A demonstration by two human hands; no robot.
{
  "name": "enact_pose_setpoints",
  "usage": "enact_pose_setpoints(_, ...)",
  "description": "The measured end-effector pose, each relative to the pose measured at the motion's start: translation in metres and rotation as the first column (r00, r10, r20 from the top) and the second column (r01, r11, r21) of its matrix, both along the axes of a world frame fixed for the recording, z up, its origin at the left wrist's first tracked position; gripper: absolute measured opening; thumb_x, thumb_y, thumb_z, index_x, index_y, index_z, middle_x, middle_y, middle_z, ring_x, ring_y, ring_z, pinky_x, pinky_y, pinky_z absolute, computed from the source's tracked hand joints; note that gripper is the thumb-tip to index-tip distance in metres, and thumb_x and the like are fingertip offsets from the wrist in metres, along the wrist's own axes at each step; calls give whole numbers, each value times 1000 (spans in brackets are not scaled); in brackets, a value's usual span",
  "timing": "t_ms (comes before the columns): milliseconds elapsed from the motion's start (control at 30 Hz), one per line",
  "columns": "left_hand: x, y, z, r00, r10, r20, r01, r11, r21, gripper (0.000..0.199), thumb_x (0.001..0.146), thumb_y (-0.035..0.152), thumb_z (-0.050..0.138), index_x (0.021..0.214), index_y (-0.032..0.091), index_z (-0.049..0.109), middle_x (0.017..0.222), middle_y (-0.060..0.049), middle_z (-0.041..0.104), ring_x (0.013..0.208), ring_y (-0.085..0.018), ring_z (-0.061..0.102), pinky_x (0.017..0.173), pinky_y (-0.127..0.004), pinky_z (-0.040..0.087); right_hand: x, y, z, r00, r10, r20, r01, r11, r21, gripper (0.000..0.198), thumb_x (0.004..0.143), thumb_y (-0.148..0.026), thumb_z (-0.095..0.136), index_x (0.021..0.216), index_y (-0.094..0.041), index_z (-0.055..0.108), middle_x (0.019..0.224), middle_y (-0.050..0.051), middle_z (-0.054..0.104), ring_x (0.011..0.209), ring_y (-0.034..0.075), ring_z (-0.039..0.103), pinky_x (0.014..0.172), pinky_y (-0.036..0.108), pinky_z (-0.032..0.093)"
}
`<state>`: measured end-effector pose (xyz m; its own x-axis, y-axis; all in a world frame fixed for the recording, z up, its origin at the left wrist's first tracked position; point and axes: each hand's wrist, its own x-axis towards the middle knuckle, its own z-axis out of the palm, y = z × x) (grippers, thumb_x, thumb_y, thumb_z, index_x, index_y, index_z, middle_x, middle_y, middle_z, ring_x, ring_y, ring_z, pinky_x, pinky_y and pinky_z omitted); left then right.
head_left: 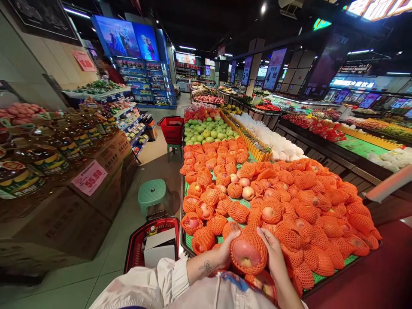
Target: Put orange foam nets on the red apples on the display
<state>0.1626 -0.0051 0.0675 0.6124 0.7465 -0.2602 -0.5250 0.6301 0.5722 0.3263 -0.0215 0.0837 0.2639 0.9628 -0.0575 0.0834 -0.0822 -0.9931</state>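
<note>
Between both hands I hold a red apple [247,252] in an orange foam net, its stem end turned up toward me. My left hand [228,248] presses on its left side, and my right hand [273,249] is curled along its right side. Just below it, another netted apple [262,283] shows in part near my body. Around and beyond my hands spreads a wide heap of apples in orange nets [309,206], on a green mat. A few bare apples [248,193] lie in the middle of the heap.
Left of the stand, a red shopping basket [130,249] with a white box [160,249] sits on the floor. Behind it are a green stool [153,193] and another red basket [171,129]. Green fruit [209,131] lies beyond the apples. Oil bottles [41,156] stand on cartons at left.
</note>
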Motion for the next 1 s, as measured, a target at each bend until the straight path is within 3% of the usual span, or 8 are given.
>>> enact_pose_setpoints(100, 0, -1, 12, 1000, 2, 1, -2, 1000, -1, 70, 73, 63, 74, 123, 16, 71, 133, -15, 72, 143, -40, 51, 128, -56, 24, 4, -15, 0, 948, -199, 248, 147, 966, 211, 40, 93, -57, 61, 102, -19, 71, 107, 12, 76, 99, 28, 70, 91, 44, 57)
enact_pose_setpoints(167, 0, 1, 18, 997, 73, 1, -73, 997, -1, 74, 74, 63, 75, 131, 16, 68, 138, -15, 70, 144, -38, 51, 128, -54, 26, 2, -28, 6, 853, -330, 404, 126, 882, 454, 31, 101, -42, 55, 117, -19, 69, 119, 14, 73, 109, 28, 69, 95, 46, 56)
enact_pose_setpoints(233, 1, 5, 21, 992, 126, -7, -126, 992, -6, 79, 75, 65, 74, 134, 13, 66, 141, -16, 67, 143, -36, 51, 128, -50, 28, -4, -39, 15, 745, -379, 549, -107, 745, 659, 29, 100, -26, 59, 127, -21, 67, 122, 12, 72, 116, 27, 67, 98, 45, 56)
enact_pose_setpoints(333, 3, 12, 20, 998, 61, -30, -62, 997, -37, 87, 72, 71, 74, 133, 9, 65, 141, -18, 67, 141, -36, 53, 126, -49, 31, -14, -44, 27, 598, -374, 709, -434, 593, 678, 39, 92, -9, 68, 129, -23, 68, 114, 7, 75, 114, 24, 68, 97, 38, 59)
enact_pose_setpoints(500, 3, 15, 19, 998, 52, -46, -54, 997, -56, 83, 68, 70, 77, 127, 13, 68, 134, -15, 71, 137, -36, 56, 121, -49, 37, -22, -33, 28, 531, -350, 771, -400, 699, 593, 28, 99, -16, 62, 126, -19, 68, 118, 12, 72, 110, 25, 67, 92, 42, 61)
enact_pose_setpoints(600, 2, 14, 21, 996, 91, -19, -92, 996, -13, 72, 73, 64, 77, 123, 13, 71, 133, -16, 72, 137, -36, 57, 120, -47, 38, -22, -30, 23, 536, -348, 769, -382, 712, 589, 30, 99, -21, 64, 129, -20, 66, 121, 13, 70, 111, 26, 66, 91, 44, 62)
enact_pose_setpoints(867, 3, 13, 22, 993, 104, 62, -108, 992, 59, 62, 86, 56, 68, 132, 14, 68, 137, -15, 70, 142, -34, 54, 127, -51, 29, -20, -34, 16, 542, -339, 769, -279, 790, 545, 54, 91, -33, 73, 143, -36, 57, 142, 13, 55, 129, 39, 56, 99, 64, 56)
enact_pose_setpoints(1000, 3, 10, 21, 994, 62, 92, -69, 994, 79, 60, 91, 59, 62, 131, 15, 69, 141, -14, 68, 146, -33, 49, 130, -52, 22, -21, -35, 4, 599, -229, 768, -266, 847, 460, 81, 85, -44, 79, 156, -35, 41, 157, 16, 40, 140, 44, 49, 102, 66, 55)
